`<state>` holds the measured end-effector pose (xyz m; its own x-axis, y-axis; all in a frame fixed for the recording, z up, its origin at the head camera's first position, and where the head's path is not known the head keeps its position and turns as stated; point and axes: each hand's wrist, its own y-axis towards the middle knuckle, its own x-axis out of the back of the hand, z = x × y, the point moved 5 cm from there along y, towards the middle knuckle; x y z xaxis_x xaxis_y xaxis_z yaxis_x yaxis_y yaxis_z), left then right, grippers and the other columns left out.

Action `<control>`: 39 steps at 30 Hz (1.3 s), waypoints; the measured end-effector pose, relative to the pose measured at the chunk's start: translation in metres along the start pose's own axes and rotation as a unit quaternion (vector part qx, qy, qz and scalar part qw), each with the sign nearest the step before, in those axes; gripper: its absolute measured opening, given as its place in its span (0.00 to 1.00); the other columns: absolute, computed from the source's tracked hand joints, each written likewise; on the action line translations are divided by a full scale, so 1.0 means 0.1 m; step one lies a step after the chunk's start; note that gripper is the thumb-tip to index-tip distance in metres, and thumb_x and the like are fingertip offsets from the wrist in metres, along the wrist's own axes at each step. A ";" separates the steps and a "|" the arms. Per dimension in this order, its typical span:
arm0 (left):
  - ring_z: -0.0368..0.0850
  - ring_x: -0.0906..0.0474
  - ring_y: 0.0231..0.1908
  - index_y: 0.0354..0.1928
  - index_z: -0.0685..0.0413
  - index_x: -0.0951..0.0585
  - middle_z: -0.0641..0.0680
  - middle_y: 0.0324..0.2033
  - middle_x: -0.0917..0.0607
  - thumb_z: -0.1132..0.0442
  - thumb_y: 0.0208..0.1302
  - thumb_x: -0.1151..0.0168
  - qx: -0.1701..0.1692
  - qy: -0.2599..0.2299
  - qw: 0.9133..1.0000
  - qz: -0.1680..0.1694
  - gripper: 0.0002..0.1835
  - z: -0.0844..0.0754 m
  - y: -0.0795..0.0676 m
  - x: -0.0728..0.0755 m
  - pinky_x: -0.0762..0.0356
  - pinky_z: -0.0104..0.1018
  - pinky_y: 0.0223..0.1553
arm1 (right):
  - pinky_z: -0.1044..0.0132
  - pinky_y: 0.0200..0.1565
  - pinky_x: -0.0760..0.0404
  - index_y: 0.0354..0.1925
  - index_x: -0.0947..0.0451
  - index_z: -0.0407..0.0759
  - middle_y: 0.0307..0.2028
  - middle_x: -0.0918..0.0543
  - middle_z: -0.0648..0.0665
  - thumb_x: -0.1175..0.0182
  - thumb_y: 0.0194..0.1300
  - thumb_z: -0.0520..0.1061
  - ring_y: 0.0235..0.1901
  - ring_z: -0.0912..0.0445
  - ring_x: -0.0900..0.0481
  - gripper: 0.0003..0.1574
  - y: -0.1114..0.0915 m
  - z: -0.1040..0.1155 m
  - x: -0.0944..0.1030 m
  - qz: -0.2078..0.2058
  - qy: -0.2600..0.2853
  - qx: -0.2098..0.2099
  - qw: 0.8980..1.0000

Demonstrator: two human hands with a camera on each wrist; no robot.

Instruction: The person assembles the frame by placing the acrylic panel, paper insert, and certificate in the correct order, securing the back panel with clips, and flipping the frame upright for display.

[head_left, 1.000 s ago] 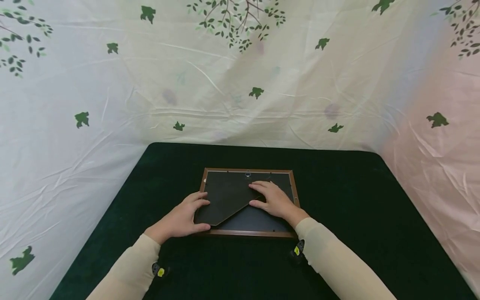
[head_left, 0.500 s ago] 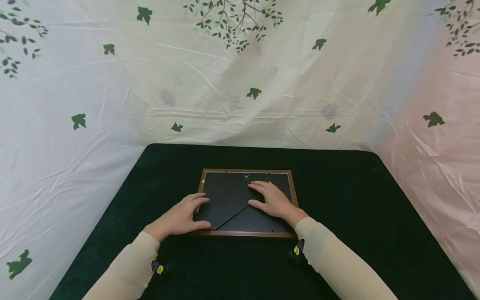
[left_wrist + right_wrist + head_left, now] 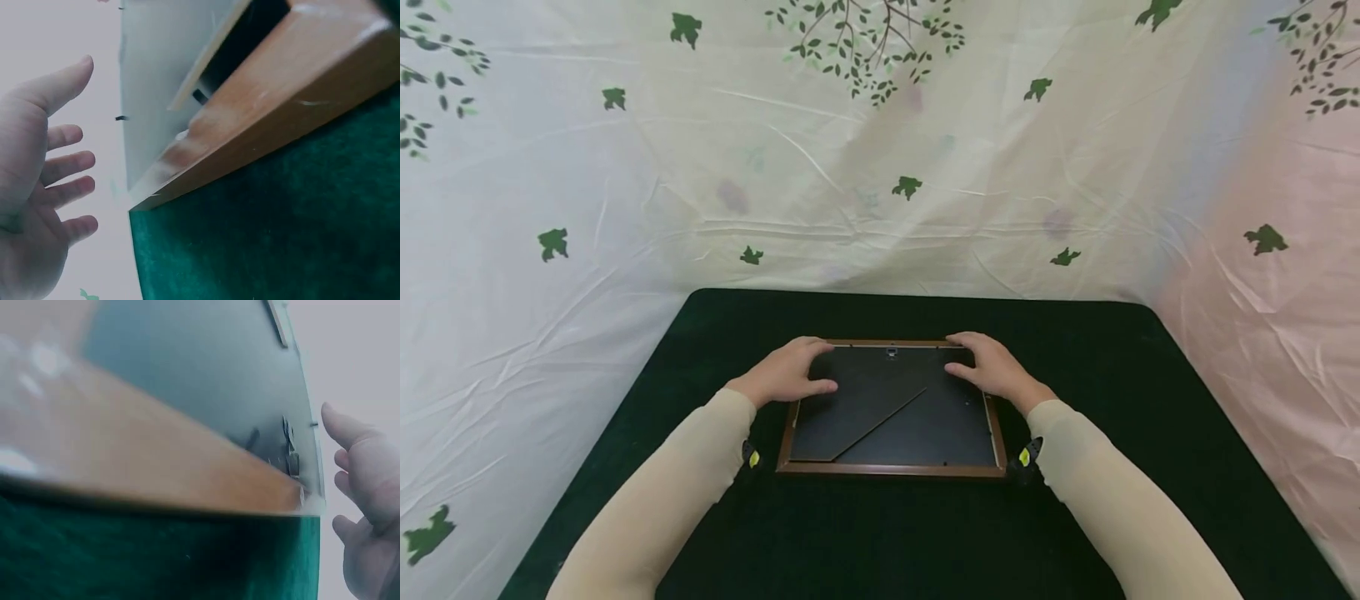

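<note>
A picture frame (image 3: 891, 471) with a brown wooden rim lies back side up in front of me. Its dark backing (image 3: 940, 433) carries an easel leg (image 3: 831, 425) folded nearly flat, though the left wrist view shows a gap under its edge. My left hand (image 3: 786, 369) is over the frame's far left corner, thumb and fingers spread. Over the far right corner is my right hand (image 3: 996, 367), likewise spread. In the wrist views, the left hand (image 3: 37, 169) and right hand (image 3: 369, 481) have loose fingers; whether they touch the rim cannot be told.
A dark green cloth (image 3: 880, 542) covers the table under the frame. Pale fabric (image 3: 850, 208) printed with green leaves hangs behind the table and along both sides. A small metal hanger (image 3: 892, 352) sits at the backing's far edge.
The easel leg has gone down flatter against the backing. Both hands have left the leg area and moved away from me, the right one also outward, to the frame's far corners.
</note>
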<state>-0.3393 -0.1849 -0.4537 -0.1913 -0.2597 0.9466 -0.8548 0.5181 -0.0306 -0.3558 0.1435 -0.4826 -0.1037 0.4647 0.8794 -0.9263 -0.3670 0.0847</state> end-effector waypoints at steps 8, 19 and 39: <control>0.55 0.40 0.68 0.66 0.54 0.29 0.58 0.68 0.35 0.30 0.52 0.38 -0.002 -0.003 1.000 0.029 0.47 0.04 0.14 -0.20 0.39 0.52 0.65 | 0.47 0.63 0.36 0.66 0.31 0.48 0.65 0.30 0.45 0.38 0.65 0.55 0.66 0.48 0.35 0.34 0.12 -0.15 -0.02 0.022 0.016 0.014 1.000; 0.59 0.59 0.73 0.73 0.44 0.40 0.57 0.75 0.52 0.22 0.47 0.43 0.003 0.024 0.998 0.062 0.55 0.12 0.06 -0.32 0.55 0.62 0.67 | 0.45 0.64 0.38 0.66 0.32 0.51 0.67 0.33 0.45 0.43 0.70 0.52 0.67 0.47 0.39 0.29 0.16 -0.22 -0.12 0.034 0.043 0.022 0.998; 0.56 0.69 0.73 0.75 0.42 0.46 0.54 0.76 0.59 0.19 0.42 0.44 0.023 0.020 0.996 0.090 0.61 0.15 0.08 -0.39 0.48 0.59 0.66 | 0.44 0.65 0.40 0.65 0.29 0.53 0.68 0.35 0.43 0.45 0.72 0.49 0.68 0.45 0.41 0.25 0.18 -0.19 -0.14 0.059 0.033 0.028 0.997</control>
<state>-0.3457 -0.1827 -0.4961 -0.3244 -0.1341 0.9364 -0.8301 0.5149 -0.2139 -0.3776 0.1456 -0.5026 -0.2366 0.4658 0.8526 -0.8843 -0.4668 0.0096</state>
